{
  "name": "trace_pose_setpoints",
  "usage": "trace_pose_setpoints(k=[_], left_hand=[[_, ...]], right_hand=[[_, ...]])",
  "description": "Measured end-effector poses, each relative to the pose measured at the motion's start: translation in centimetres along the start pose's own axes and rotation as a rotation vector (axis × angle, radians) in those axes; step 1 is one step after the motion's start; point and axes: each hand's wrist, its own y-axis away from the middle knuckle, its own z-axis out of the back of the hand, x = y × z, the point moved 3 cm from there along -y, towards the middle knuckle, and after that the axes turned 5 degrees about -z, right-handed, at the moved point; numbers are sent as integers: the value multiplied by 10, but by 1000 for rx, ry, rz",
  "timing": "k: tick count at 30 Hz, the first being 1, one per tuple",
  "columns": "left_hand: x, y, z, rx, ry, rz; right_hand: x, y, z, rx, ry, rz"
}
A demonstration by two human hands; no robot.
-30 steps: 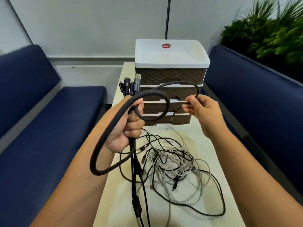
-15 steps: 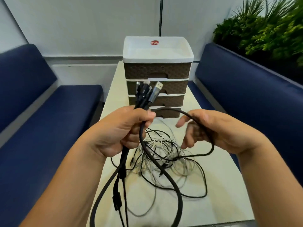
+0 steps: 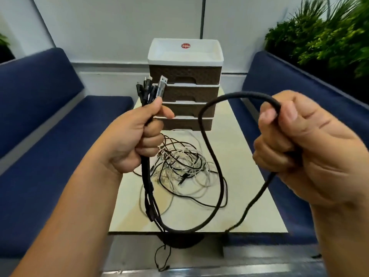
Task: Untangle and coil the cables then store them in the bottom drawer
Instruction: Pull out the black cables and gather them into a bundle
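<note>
My left hand [image 3: 137,140] grips a bundle of cable ends [image 3: 150,90], their plugs sticking up above the fist. A thick black braided cable [image 3: 212,156] hangs from that bundle, loops down below the table edge and rises in an arc to my right hand [image 3: 305,144], which grips it in a fist. A tangle of thin black and white cables [image 3: 183,168] lies on the table under my hands. Behind it stands the brown drawer unit [image 3: 185,76]; its bottom drawer [image 3: 187,123] is closed.
The narrow beige table [image 3: 249,196] runs between two blue benches, one at the left [image 3: 50,156] and one at the right [image 3: 299,86]. Green plants [image 3: 327,35] fill the back right. A thin cable end dangles below the table's near edge.
My right hand has closed into a fist on the thick cable and pulled it up and to the right. My left hand lifted the bundle slightly; the loop now hangs lower.
</note>
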Motion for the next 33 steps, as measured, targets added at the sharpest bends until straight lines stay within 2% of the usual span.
trace_pose_setpoints(k=[4, 8, 10, 12, 15, 19, 22, 24, 26, 28, 30, 33], left_hand=[[-1, 18, -12, -17, 46, -40], [0, 30, -18, -38, 167, -53], [0, 34, -22, -45, 224, -65], [0, 37, -26, -61, 261, -91], [-2, 39, -32, -76, 299, -135], [-8, 43, -39, -65, 302, -177], [-10, 47, -47, -55, 286, -189], [-8, 50, -53, -34, 287, -200], [-5, 50, -60, -5, 292, -222], [-1, 49, -68, 14, 305, -241], [4, 47, -75, 18, 315, -260], [7, 41, -79, 12, 306, -294]], right_hand=[[-42, 25, 2, 80, 56, -236], [-104, 60, 11, 241, 331, -622], [-127, 74, 9, 376, 510, -765], [-148, 84, 8, 491, 757, -857], [-179, 95, 9, 576, 1045, -973], [-217, 107, 1, 584, 1061, -1088], [-223, 108, 2, 578, 1149, -1066], [-208, 96, 4, 515, 1160, -952], [-176, 77, 2, 320, 989, -783], [-138, 57, -10, 156, 668, -596], [-111, 42, -26, 124, 418, -449], [-107, 30, -49, 83, 273, -323]])
